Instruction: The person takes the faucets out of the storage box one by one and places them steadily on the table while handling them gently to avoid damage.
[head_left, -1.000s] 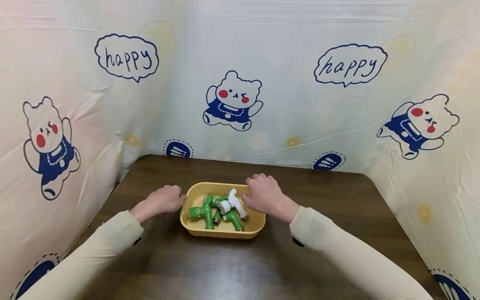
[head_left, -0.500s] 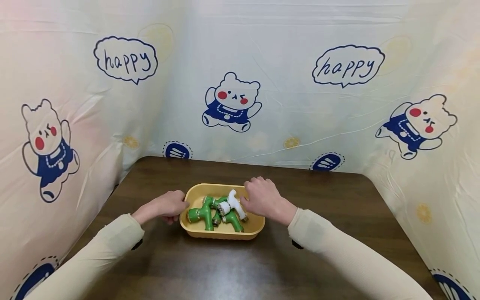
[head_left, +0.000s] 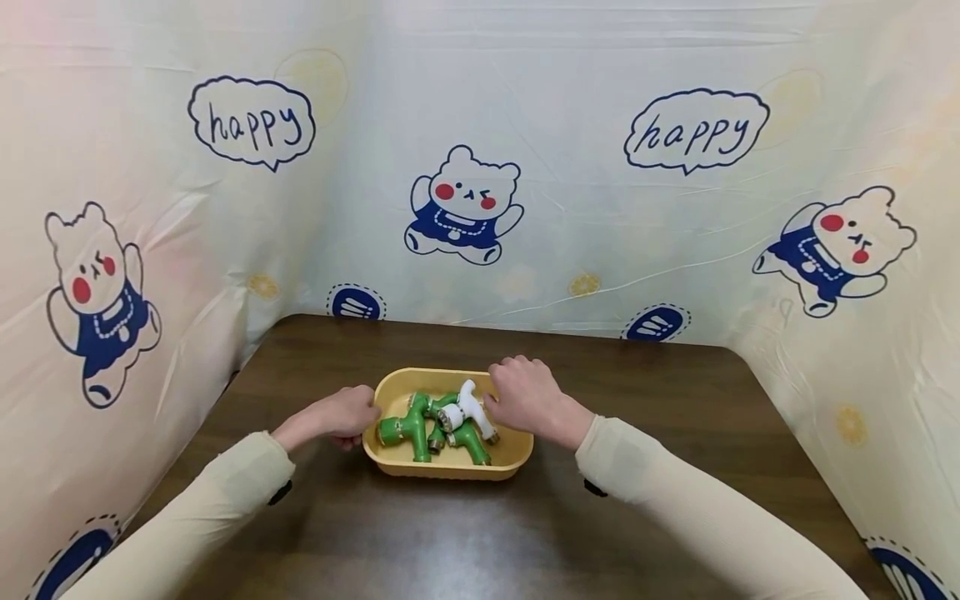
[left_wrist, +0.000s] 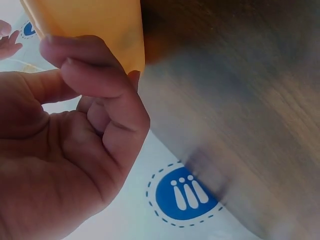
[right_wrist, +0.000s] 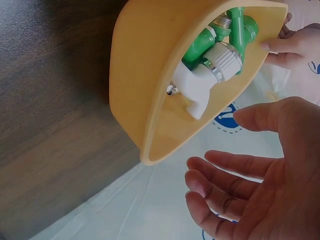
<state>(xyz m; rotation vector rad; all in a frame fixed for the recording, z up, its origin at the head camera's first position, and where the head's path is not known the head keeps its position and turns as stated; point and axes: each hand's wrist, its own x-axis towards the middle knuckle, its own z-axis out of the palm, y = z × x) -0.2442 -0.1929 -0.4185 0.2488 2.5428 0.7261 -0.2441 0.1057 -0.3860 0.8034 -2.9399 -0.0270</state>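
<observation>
1. The yellow tub (head_left: 448, 472) sits on the brown table (head_left: 450, 533).
2. The left hand (head_left: 347, 411) pinches the tub's left end.
3. The right hand (head_left: 531, 398) is by the tub's right end, fingers loosely bent, holding nothing.
4. Inside the tub lie green taps (head_left: 416, 431), with a white tap (head_left: 471, 407) on top.

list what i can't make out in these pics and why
Head view: far right corner of the tub, behind the right hand.
Head view: parts of the green taps, under the white tap.
Left wrist view: the tub's inside, hidden by its wall.
Right wrist view: the left hand, partly cut off by the right edge.
</observation>
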